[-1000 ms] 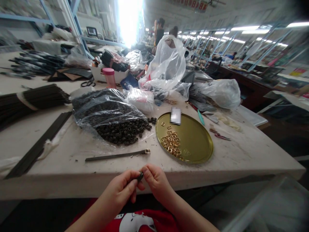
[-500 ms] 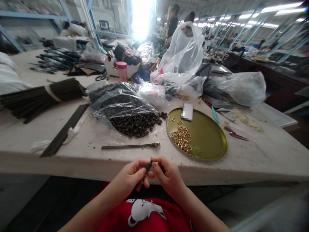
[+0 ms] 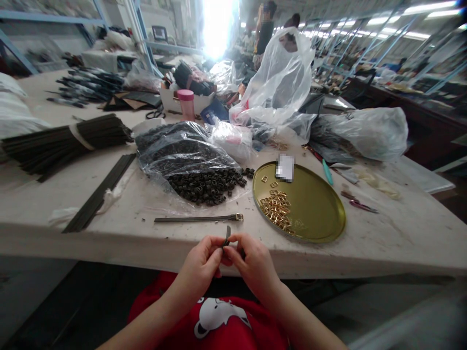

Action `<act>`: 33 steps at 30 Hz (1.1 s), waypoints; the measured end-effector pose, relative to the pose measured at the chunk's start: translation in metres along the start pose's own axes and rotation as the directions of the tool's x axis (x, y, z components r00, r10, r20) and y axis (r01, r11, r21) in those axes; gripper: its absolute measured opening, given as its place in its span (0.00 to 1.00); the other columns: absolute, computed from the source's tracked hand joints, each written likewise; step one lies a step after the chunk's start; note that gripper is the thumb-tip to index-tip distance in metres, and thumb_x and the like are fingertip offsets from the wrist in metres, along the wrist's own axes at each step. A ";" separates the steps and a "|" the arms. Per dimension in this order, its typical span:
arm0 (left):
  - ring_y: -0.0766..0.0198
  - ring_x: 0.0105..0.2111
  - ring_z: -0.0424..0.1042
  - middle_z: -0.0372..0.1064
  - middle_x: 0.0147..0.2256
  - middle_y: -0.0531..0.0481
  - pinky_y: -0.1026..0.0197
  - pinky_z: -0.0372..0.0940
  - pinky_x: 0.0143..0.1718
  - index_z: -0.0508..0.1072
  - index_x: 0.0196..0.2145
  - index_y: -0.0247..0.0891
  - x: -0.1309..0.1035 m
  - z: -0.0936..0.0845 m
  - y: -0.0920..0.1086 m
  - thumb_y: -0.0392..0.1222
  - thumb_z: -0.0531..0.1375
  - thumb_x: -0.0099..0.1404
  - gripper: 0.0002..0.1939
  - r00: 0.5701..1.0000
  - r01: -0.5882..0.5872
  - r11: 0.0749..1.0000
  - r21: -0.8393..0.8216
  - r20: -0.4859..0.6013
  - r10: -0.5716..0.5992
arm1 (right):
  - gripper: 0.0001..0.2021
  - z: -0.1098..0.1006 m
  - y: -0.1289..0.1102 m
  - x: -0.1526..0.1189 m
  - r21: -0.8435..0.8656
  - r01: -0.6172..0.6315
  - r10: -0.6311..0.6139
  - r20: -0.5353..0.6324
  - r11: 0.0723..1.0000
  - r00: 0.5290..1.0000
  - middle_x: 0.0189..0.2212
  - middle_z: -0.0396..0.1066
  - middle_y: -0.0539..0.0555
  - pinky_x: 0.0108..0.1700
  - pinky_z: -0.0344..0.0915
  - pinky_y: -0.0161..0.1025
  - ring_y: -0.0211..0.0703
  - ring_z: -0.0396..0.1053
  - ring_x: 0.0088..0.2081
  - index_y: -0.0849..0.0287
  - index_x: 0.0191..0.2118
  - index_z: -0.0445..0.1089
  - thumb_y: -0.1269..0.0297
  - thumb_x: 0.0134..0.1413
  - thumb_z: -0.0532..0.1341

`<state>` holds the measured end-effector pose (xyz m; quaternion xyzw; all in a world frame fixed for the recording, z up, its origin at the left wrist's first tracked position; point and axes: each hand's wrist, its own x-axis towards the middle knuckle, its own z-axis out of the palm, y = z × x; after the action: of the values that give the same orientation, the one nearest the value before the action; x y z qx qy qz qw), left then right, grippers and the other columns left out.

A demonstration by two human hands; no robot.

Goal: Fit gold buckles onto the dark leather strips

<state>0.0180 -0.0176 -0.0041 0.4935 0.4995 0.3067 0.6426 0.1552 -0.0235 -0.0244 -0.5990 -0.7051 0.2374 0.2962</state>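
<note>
My left hand point(image 3: 205, 258) and my right hand point(image 3: 252, 256) meet at the table's front edge, fingers pinched together. Between them they hold a dark olive strap point(image 3: 228, 233), its short end sticking up above the fingertips. Most of this strap is hidden by the fingers, and whether a small part is on it I cannot make out. Just beyond lies another strap point(image 3: 193, 219) with a gold buckle point(image 3: 239, 217) at its right end. To the right, a round gold-coloured tray point(image 3: 317, 209) holds a heap of gold buckles point(image 3: 276, 208) and a small pale card point(image 3: 285, 167).
Many small dark loops point(image 3: 204, 187) spill from a clear plastic bag point(image 3: 175, 150). Flat straps point(image 3: 100, 192) and a tied strap bundle point(image 3: 65, 143) lie left. A pink-lidded jar point(image 3: 187, 106) stands behind. Right of the tray are a teal-handled tool point(image 3: 327, 172) and small snips point(image 3: 361, 205).
The strap's end has come up above my fingertips, where it was mostly covered before. My left fingers have curled in closer, and the view has shifted slightly.
</note>
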 end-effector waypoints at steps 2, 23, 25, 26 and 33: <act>0.68 0.21 0.63 0.66 0.27 0.50 0.66 0.59 0.20 0.65 0.38 0.32 0.000 -0.001 -0.003 0.43 0.52 0.59 0.13 1.000 -0.014 0.999 0.031 -0.025 0.015 | 0.04 -0.002 0.000 -0.001 0.103 -0.078 0.067 0.107 0.992 0.992 0.20 0.67 0.48 0.26 0.55 0.32 0.36 0.63 0.23 0.58 0.30 0.66 0.64 0.52 0.57; 0.69 0.20 0.62 0.67 0.28 0.50 0.66 0.60 0.22 0.66 0.41 0.33 -0.004 -0.006 -0.003 0.41 0.49 0.61 0.14 0.995 -0.062 0.983 0.174 -0.062 0.073 | 0.06 -0.018 0.001 -0.016 0.104 0.114 -0.143 0.332 0.988 0.932 0.24 0.68 0.49 0.29 0.54 0.33 0.37 0.62 0.26 0.58 0.28 0.65 0.66 0.54 0.54; 0.69 0.19 0.62 0.67 0.27 0.51 0.67 0.59 0.21 0.66 0.41 0.33 -0.001 -0.009 -0.001 0.42 0.49 0.61 0.14 0.996 -0.054 0.981 0.187 -0.059 0.067 | 0.06 -0.017 0.007 -0.015 0.069 0.014 -0.038 0.356 0.998 0.934 0.22 0.66 0.49 0.27 0.52 0.33 0.36 0.60 0.24 0.58 0.27 0.65 0.63 0.51 0.57; 0.69 0.19 0.62 0.66 0.27 0.51 0.67 0.59 0.21 0.66 0.41 0.33 0.000 -0.011 -0.001 0.42 0.49 0.61 0.14 0.997 -0.050 0.981 0.187 -0.048 0.060 | 0.06 -0.016 0.011 -0.014 0.071 -0.063 0.035 0.346 0.995 0.938 0.21 0.65 0.48 0.26 0.52 0.33 0.36 0.59 0.23 0.58 0.28 0.66 0.61 0.49 0.59; 0.72 0.16 0.54 0.57 0.20 0.57 0.69 0.51 0.17 0.67 0.38 0.33 0.009 -0.017 -0.011 0.48 0.52 0.60 0.16 0.997 0.030 0.994 0.101 0.064 -0.037 | 0.13 -0.012 0.024 0.003 0.691 -0.512 0.265 0.441 0.511 0.858 0.34 0.66 0.51 0.32 0.62 0.34 0.32 0.64 0.27 0.59 0.42 0.62 0.64 0.48 0.57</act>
<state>0.0036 -0.0078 -0.0175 0.5264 0.5008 0.2540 0.6384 0.1805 -0.0165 -0.0318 -0.5097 -0.4064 0.6650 0.3644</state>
